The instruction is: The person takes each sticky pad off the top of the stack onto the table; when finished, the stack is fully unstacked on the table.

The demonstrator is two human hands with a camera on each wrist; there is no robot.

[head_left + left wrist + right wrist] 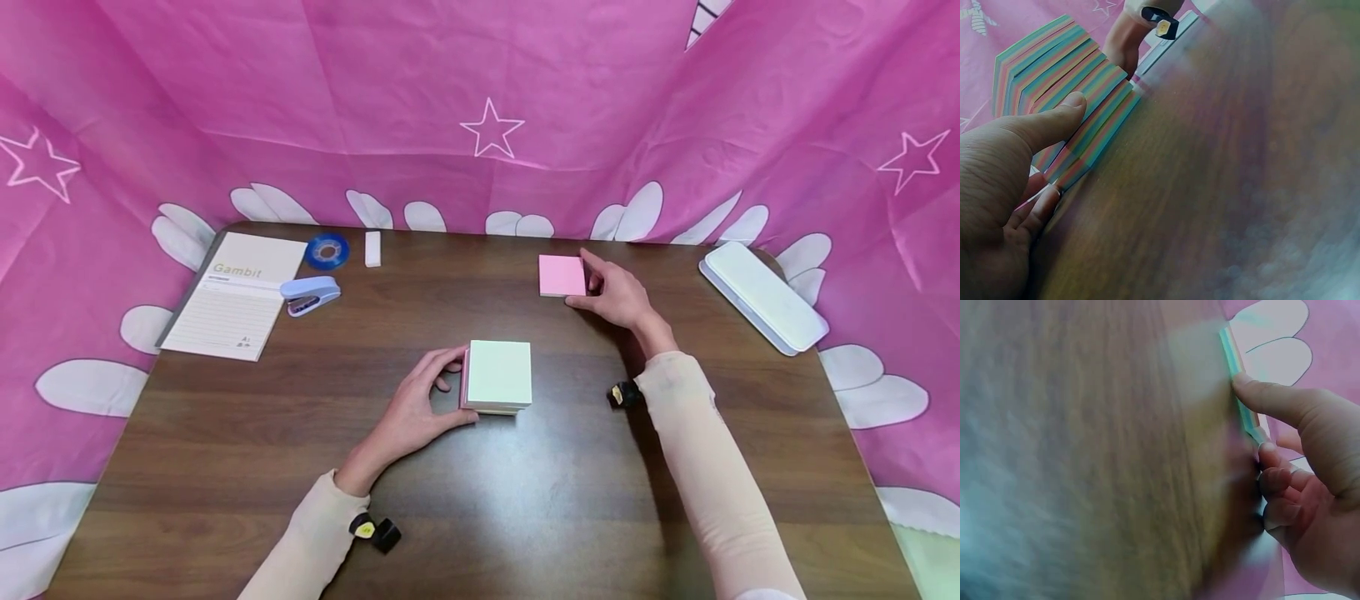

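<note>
2 hands engaged. Left hand [416,412] grips thick multicolour sticky-note block [498,377] at frame centre, thumb and fingers clamped on its side. Right hand [617,293] pinches thin pink sticky-note pad [562,275], upper centre-right. Pad not yet on block; stacking seems pending.

note block [498,375] mid-table, thin pad [562,275] behind it, case [761,296] right
</note>
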